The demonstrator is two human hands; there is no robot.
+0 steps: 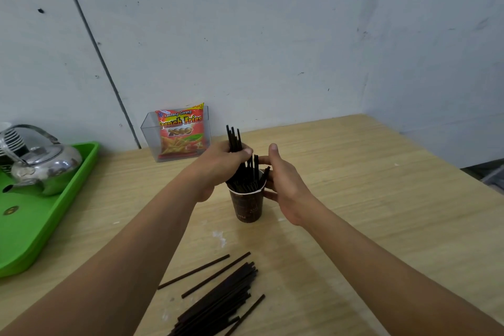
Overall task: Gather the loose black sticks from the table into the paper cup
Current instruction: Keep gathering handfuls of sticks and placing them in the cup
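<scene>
A dark brown paper cup [246, 206] stands upright in the middle of the wooden table [368, 199], with several black sticks [249, 176] standing in it. My left hand [223, 165] is closed around a bundle of black sticks [234, 138] whose lower ends reach into the cup's mouth. My right hand [283, 185] wraps the cup's right side, thumb up near the rim. A pile of loose black sticks [218, 300] lies on the table near the front edge, between my forearms.
A green tray [41, 226] at the left holds a shiny metal kettle [41, 163]. A clear plastic box with a red French fries packet [180, 131] stands against the wall behind the cup. White walls close off the back and right.
</scene>
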